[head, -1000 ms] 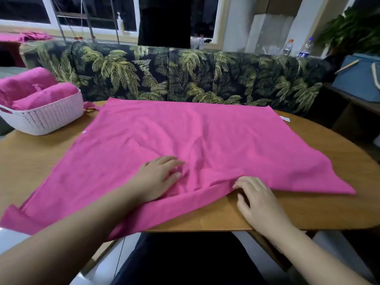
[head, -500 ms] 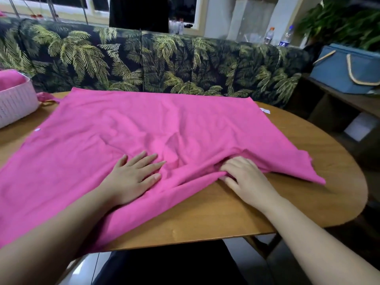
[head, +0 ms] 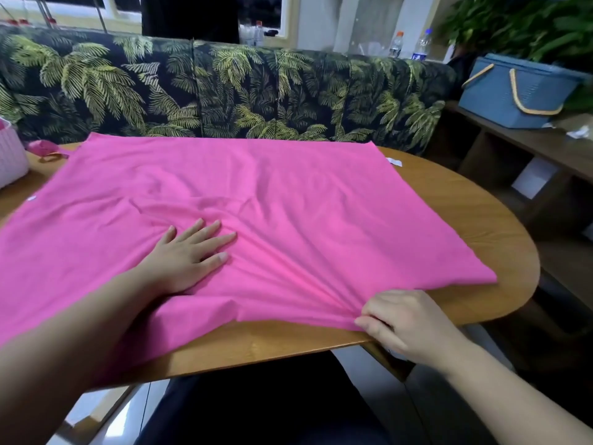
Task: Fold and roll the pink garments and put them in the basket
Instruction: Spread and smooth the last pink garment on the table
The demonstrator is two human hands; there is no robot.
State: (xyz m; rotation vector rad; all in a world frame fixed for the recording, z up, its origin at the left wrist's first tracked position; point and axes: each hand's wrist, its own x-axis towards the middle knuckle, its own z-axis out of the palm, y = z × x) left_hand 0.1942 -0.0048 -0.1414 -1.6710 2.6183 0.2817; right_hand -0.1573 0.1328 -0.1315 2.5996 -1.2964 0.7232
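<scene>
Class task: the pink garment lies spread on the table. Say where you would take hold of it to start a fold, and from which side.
Pinch the near hem of the pink garment, coming from the table's near edge. That hem lies loose by the edge, where the right hand already pinches it; the left hand rests flat on the middle.

No legible text, brand, number or sign found. The two bottles [head: 398, 43] at the upper right carry labels too blurred to read. A small white tag [head: 394, 161] at the pink garment's [head: 288, 203] far right corner shows no readable print.
</scene>
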